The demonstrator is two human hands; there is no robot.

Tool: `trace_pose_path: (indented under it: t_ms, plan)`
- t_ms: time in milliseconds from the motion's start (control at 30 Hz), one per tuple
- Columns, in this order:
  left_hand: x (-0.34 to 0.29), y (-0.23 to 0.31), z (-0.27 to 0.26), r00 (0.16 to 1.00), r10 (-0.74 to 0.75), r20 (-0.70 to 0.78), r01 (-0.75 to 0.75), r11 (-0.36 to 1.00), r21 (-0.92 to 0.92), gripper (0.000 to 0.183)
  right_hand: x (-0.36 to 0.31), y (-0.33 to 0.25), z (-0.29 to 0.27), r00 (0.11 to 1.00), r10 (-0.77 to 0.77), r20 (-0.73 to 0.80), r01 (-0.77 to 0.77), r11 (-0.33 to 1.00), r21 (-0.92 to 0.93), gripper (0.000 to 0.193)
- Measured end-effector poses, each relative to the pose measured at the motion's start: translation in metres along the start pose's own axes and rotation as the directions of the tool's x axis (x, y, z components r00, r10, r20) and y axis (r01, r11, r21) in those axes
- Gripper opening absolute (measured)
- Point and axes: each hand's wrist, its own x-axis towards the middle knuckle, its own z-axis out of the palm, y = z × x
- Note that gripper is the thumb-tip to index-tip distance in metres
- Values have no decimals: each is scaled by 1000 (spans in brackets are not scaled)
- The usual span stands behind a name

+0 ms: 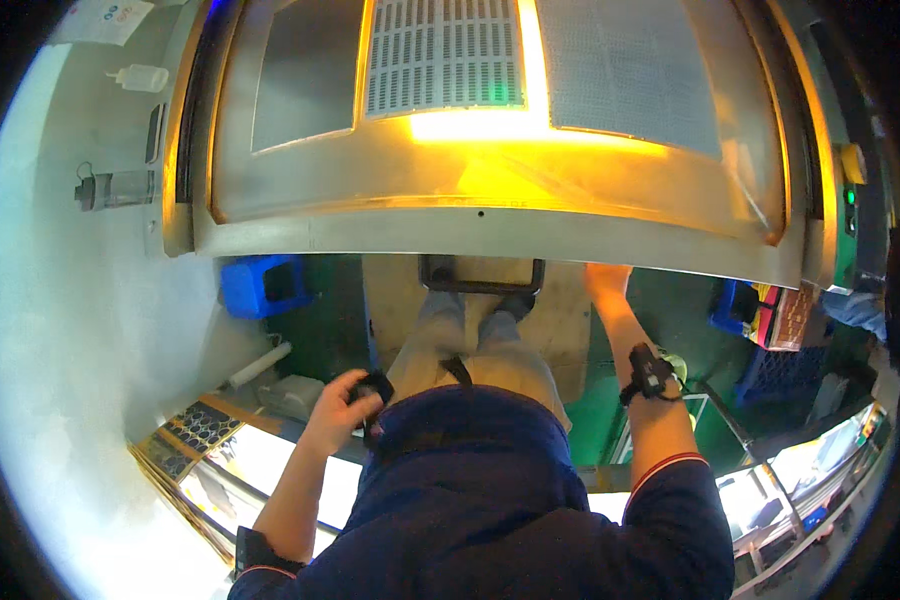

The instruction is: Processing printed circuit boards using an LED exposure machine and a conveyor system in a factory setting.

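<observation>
My left hand point(340, 412) is beside my waist on the left, its fingers curled round a small black object point(372, 390) whose kind I cannot make out. My right hand point(608, 280) reaches forward to the front edge of a large metal machine bed point(390, 232). Its fingers go under that edge and are hidden, so what they touch does not show. On the bed lie a slotted metal panel point(445, 60) in the middle, a dark plain panel point(305, 75) at left and a finely perforated panel point(630, 80) at right, under bright yellow light.
A blue stool point(260, 286) stands on the floor below the machine's left end. A black-rimmed frame point(482, 288) is by my feet. At the right are a dark crate point(782, 375) and a green-lit control box point(850, 200). A clear bottle point(120, 190) lies at far left.
</observation>
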Motion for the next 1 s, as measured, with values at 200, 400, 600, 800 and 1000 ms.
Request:
trace_pose_path:
  t_ms: [200,400,600,800,1000]
  plan:
    - [48,0,-42,848,331,-413,-284,943,173,34,-39,13,-106,936,-45,349,-58,959,278,49]
    - [63,4,-53,821,569,-53,-49,162,985,82,-110,7,-180,828,-68,556,-8,991,132,50]
    - [33,76,-35,803,427,416,-404,-123,907,89,-64,-87,-263,745,-486,457,333,864,377,48]
    - [80,132,-148,785,595,171,-157,-76,985,64,64,-256,-279,792,-598,127,556,791,254,55]
    - [170,136,-267,879,383,285,-81,-469,879,70,122,-310,-180,722,-642,258,639,762,107,52]
